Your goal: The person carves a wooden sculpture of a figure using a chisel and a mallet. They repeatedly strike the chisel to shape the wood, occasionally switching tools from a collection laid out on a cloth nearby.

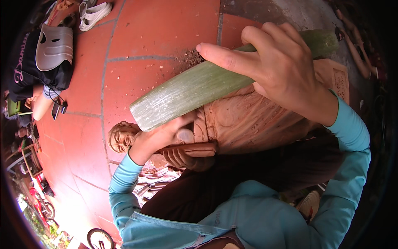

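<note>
My right grip (282, 62) is clamped around the green club (182, 95) toward its right end, over the wooden statue (248, 120), where this likely stiff, weighty, smooth club needs firm holding against slip; my half-hidden left grip's (159, 135) hold I cannot tell.

Red tiled floor (78, 149) spreads left of the left hand (168, 133), crossed by grey joints (141, 57). Wood chips (190, 60) lie scattered left of the right hand (284, 68); beyond that hand the ground is grey (300, 14). A white shoe (94, 16) sits well beyond the left hand. Far to its left are a red motorbike (38, 195) and greenery (54, 230), where strong light (78, 211) bleaches the tiles.
</note>
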Motion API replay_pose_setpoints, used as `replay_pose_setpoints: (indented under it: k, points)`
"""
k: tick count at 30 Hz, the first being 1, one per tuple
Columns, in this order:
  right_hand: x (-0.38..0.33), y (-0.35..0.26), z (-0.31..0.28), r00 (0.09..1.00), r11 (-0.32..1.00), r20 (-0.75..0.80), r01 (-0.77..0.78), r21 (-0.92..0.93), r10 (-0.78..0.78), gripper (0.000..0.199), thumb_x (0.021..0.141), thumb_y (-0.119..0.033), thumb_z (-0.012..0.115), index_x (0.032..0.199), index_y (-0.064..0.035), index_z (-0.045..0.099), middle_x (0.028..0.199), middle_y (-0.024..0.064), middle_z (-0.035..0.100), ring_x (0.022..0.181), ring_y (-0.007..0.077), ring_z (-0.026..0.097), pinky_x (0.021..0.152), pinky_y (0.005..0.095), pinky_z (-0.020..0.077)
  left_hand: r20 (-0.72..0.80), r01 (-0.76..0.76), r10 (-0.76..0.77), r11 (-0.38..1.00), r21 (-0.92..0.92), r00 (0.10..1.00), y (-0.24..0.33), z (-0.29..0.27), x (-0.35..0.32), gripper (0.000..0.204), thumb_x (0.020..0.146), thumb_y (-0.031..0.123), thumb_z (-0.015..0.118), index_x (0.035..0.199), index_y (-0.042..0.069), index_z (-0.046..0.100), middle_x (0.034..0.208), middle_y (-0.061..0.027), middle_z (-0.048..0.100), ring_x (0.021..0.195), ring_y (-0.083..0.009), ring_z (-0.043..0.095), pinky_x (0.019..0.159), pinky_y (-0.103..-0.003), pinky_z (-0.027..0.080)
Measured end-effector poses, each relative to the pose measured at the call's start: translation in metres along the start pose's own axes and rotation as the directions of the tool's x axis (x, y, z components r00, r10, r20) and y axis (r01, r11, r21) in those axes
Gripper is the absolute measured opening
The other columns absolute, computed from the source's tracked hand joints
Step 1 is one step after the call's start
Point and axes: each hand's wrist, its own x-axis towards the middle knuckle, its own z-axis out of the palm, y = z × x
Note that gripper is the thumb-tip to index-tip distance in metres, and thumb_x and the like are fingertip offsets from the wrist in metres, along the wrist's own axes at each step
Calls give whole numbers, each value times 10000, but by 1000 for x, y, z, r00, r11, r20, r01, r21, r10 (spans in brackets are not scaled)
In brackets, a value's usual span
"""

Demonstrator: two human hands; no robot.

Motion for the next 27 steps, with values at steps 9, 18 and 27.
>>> replay_pose_setpoints:
  k: [9, 18, 27]
  points:
    - [-5, -1, 3, 979, 956, -56, -180, 233, 198, 668, 591, 82, 645, 1196, -202, 632, 718, 33, 541, 656, 214, 563, 600, 336, 473, -236, 336, -452, 851, -404, 860, -20, 14, -33, 253, 859, -4, 654, 1103, -43, 600, 1018, -106, 659, 899, -164, 611, 809, -276, 490]
    - [-6, -5, -5, 985, 948, -21, -159, 275, 172, 652, 589, 85, 645, 1195, -156, 629, 786, 35, 611, 652, 205, 567, 601, 319, 486, -185, 389, -405, 914, -118, 895, -27, 23, -52, 259, 843, 15, 668, 1093, -19, 609, 1011, -126, 656, 883, -194, 613, 789, -301, 491]
    - [-11, 5, -2, 996, 992, -93, 10, 127, 2, 622, 586, 39, 677, 1181, -139, 636, 796, 20, 600, 651, 185, 551, 575, 296, 455, -42, 372, -494, 706, -602, 868, -15, 17, -30, 306, 854, 92, 634, 1150, 31, 591, 1080, -144, 633, 921, -247, 633, 806, -338, 502]
